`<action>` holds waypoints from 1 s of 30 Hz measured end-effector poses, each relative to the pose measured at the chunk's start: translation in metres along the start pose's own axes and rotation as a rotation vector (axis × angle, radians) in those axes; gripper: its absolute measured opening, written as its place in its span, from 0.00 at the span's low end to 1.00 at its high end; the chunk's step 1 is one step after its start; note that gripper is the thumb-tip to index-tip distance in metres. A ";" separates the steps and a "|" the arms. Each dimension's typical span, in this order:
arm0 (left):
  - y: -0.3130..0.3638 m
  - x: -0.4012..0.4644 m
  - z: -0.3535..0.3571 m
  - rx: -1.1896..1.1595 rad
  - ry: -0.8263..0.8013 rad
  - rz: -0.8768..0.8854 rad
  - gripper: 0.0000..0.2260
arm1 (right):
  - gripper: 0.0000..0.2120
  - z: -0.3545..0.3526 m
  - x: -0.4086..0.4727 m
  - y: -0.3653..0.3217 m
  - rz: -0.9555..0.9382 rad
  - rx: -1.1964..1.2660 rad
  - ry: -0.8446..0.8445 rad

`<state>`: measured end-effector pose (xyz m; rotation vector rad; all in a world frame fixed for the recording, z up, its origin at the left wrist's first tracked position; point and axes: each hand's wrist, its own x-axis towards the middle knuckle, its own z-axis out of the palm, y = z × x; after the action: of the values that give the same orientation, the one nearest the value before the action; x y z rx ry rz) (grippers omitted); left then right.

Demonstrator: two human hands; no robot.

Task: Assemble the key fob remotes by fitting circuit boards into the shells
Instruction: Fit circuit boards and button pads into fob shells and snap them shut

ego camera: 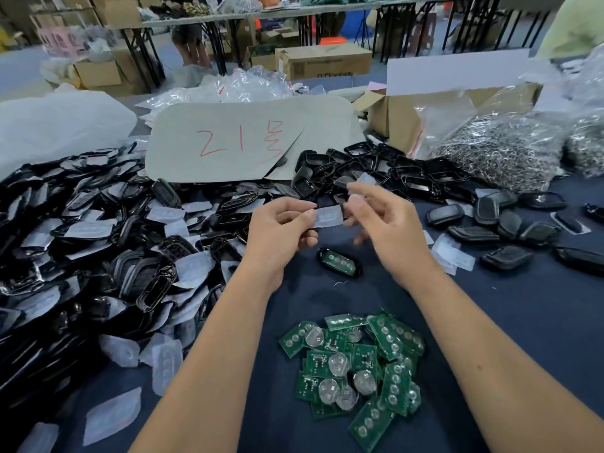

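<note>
Cardboard boxes [323, 60] under trestle tables [261, 18]

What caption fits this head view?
Left hand pinches a translucent pad above a board-fitted shell.

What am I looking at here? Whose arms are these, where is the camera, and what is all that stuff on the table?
There is no machine here: a person is working with bare hands, and the one camera sits on their head, looking forward and down. The left hand pinches a small translucent pad; the right hand hovers beside it, blurred, so its hold is unclear. On the dark blue table lies a pile of green circuit boards, and just past it one black shell with a board already inside. A big heap of empty black shells and pads fills the left side; closed-looking fobs lie on the right.
</note>
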<state>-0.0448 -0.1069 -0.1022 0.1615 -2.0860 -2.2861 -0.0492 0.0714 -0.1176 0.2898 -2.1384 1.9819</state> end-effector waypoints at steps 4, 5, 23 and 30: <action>-0.002 -0.003 0.003 0.040 -0.040 0.076 0.05 | 0.06 -0.005 0.004 0.006 0.066 0.070 -0.054; -0.003 -0.003 0.004 0.047 -0.049 0.082 0.05 | 0.05 -0.004 0.004 0.007 0.063 0.053 -0.058; -0.008 -0.009 0.013 0.124 -0.069 0.122 0.09 | 0.03 -0.004 0.007 0.015 0.063 0.056 -0.025; -0.012 -0.007 0.013 0.340 0.160 0.262 0.12 | 0.04 -0.003 0.009 0.015 0.099 0.108 0.129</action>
<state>-0.0387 -0.0921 -0.1128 0.0724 -2.2403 -1.7071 -0.0623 0.0756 -0.1293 0.0711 -2.0063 2.1131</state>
